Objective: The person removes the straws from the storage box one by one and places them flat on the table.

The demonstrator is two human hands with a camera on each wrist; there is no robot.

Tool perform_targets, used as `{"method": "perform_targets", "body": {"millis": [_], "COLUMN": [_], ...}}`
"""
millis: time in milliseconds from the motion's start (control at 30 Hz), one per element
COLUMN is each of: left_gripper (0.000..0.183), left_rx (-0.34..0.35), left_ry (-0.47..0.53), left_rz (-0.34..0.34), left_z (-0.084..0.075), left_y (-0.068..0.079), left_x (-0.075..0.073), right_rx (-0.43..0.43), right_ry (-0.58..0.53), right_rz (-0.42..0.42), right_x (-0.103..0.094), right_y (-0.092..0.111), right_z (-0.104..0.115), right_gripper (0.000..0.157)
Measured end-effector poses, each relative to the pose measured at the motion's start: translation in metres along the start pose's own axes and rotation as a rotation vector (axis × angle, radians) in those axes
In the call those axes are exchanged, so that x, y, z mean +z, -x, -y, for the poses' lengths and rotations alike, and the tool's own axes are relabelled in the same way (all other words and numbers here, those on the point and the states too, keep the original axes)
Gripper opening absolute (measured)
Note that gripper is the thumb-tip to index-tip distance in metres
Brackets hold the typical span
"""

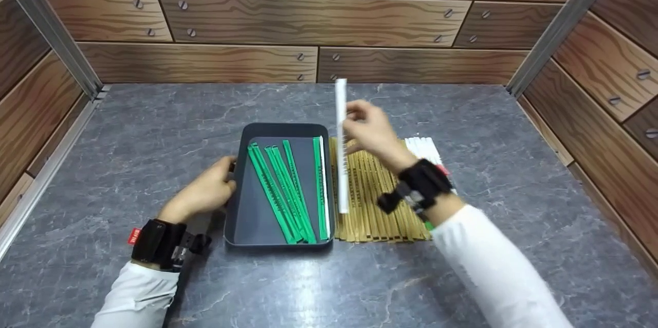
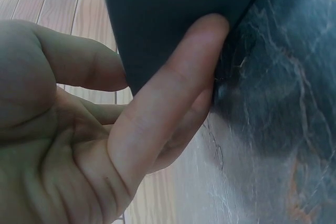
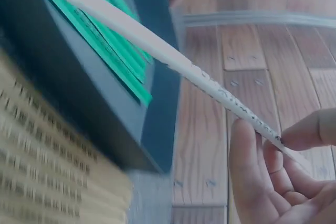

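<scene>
My right hand (image 1: 372,130) pinches a white wrapped straw (image 1: 341,174) with dark printing, upright over the tray's right edge. In the right wrist view, the thumb and fingertips grip this straw (image 3: 210,86) near one end. With the left hand (image 1: 208,189) I hold the left wall of a dark grey tray (image 1: 280,246). The left wrist view shows fingers pressed to the tray's outer wall (image 2: 152,9). Inside the tray lie several green wrapped straws (image 1: 272,194), some slanted, and one white wrapped straw (image 1: 324,189) beside a green one at the right wall.
Right of the tray is a row of gold-brown wrapped straws (image 1: 380,215) lying side by side. Beyond them, partly behind the right wrist, lie several white wrapped straws (image 1: 421,147). A bit of green (image 1: 428,225) shows under the right forearm. Wood-patterned walls (image 1: 308,19) surround the grey marbled table (image 1: 180,107).
</scene>
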State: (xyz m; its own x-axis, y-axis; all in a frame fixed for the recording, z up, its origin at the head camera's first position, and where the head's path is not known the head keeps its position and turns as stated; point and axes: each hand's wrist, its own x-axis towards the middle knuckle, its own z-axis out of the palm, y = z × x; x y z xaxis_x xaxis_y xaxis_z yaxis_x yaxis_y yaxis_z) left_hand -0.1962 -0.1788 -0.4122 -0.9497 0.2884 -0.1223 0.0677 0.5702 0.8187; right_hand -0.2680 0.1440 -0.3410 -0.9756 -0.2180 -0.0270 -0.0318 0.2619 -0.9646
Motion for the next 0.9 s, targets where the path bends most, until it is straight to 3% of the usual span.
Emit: {"method": "perform_targets", "body": {"millis": [200,467,700,900], "left_gripper": [0.061,0.061,0.061,0.061], "left_rx": [-0.026,-0.021,-0.021,-0.055], "left_ry": [0.000,-0.017,-0.019,0.007], "left_rz": [0.002,0.004,-0.003,0.021], "left_z": [0.000,-0.003,-0.002,-0.003], "left_y": [0.001,0.001,0.003,0.002], "left_x": [-0.001,-0.001,-0.002,-0.001], "right_rx": [0.007,0.115,0.238,0.293], "right_ry": [0.037,0.204,0.293,0.362], "right_rz": [-0.084,-0.071,-0.035,-0.037], "right_x": [-0.061,-0.140,-0.181,-0.202], "right_y": [0.012,0.030,0.033,0.037], "right_z": [-0.010,-0.042,-0.076,-0.108], "right_gripper": [0.044,0.048,0.049,0.052]}}
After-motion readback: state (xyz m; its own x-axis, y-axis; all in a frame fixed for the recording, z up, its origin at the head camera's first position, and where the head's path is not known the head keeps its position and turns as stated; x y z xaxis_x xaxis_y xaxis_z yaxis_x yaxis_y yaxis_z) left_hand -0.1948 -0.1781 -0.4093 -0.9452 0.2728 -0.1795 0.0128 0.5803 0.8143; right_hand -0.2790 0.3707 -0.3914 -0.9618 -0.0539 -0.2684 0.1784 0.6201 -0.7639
